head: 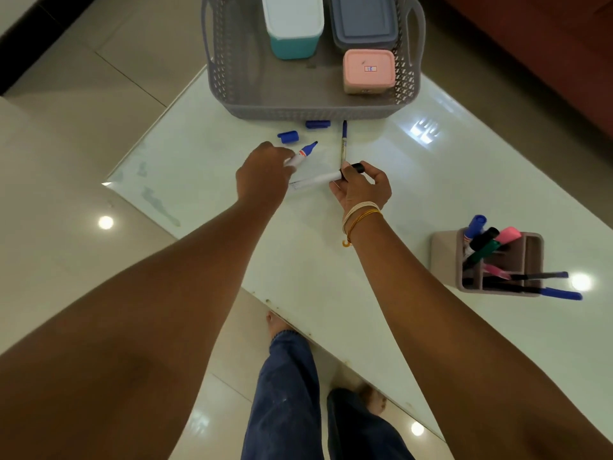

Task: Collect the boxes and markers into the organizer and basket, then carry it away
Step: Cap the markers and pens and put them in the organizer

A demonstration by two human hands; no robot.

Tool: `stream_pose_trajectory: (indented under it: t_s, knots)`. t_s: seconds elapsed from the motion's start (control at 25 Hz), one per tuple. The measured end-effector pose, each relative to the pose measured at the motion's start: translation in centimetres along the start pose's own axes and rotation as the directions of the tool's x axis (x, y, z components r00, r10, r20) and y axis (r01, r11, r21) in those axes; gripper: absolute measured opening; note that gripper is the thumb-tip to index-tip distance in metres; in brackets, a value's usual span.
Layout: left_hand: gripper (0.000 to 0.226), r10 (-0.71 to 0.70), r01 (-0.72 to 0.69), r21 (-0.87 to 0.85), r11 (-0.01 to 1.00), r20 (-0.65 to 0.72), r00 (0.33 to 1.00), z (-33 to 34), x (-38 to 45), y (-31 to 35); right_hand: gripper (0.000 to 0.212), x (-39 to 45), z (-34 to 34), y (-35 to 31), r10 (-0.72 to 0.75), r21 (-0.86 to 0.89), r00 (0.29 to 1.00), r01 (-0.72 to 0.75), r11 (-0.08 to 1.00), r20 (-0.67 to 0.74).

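The right hand (360, 187) grips a white marker with a black cap (326, 176), its fingers curled round the capped end while the barrel points toward the left. Just beside it, the left hand (263, 175) pinches an uncapped blue marker (303, 153) by the back of its barrel, with the bare tip pointing away from the person. Both markers are lifted a little over the glass table (431, 180), I think, but contact with the surface cannot be told surely.

To the right and nearer the person stands the organizer (442, 257), which holds already several markers and pens.

Farther on, a thin blue pen (344, 141) lies on the table, and 2 loose blue caps (288, 136) (317, 124) lie in front of the basket (298, 107). Inside the basket are 3 boxes: a teal box (292, 44), a grey box (363, 24) and a pink box (369, 71).

The markers look light, stiff and smooth, so they may roll on the glass. It is better to hold them at the middle of the barrel. The open tip can stain, so the fingers should stay away from it. The small caps are best pinched from their sides. The loaded basket will be heavier and should be taken by both side handles.
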State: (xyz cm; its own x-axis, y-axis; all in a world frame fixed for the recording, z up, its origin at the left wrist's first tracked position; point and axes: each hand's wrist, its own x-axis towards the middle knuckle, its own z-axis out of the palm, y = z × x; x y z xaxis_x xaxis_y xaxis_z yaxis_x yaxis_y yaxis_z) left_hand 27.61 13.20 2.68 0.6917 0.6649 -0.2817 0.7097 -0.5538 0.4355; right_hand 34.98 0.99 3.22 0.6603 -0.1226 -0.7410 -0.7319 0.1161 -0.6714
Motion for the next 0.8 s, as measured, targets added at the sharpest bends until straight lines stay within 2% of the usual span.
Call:
stream_pose_trajectory:
  t_s: [0.2,0.28,0.44,0.56,0.64,0.72,0.8]
  knots:
    - [0.037,0.024,-0.015,-0.136,0.991,0.062,0.998,2.5,1.0,3.1,0.032,0.9,-2.6,-1.6,-0.011,0.026,1.0,0.011,1.0,-0.008]
    - [0.04,0.013,-0.007,-0.204,0.979,0.027,1.0,2.5,0.6,3.6,0.032,0.8,-3.6,-2.0,-0.026,0.025,1.0,0.026,0.999,0.006]
    - [0.03,0.006,-0.009,-0.175,0.984,-0.017,1.0,2.1,-2.3,4.2,0.035,-0.9,-5.8,-3.1,-0.077,0.042,0.996,0.075,0.996,0.039]
    - [0.027,-0.012,0.012,-0.203,0.979,0.002,1.0,2.1,-5.8,5.3,0.035,-2.9,-8.7,-4.0,-0.189,-0.003,0.978,0.19,0.982,0.091]
    - [0.028,-0.024,0.025,-0.214,0.977,0.006,1.0,2.5,-8.5,6.3,0.031,-4.4,-11.1,-4.3,-0.355,-0.129,0.924,0.373,0.919,0.146]
    - [0.026,-0.021,0.024,-0.248,0.968,0.016,1.0,3.2,-11.5,7.7,0.028,-5.9,-14.2,-4.7,-0.542,-0.238,0.811,0.583,0.777,0.218]
    - [0.022,0.012,0.003,-0.297,0.955,0.05,0.999,4.3,-14.7,9.5,0.027,-7.3,-18.0,-5.6,-0.675,-0.259,0.7,0.714,0.651,0.233]
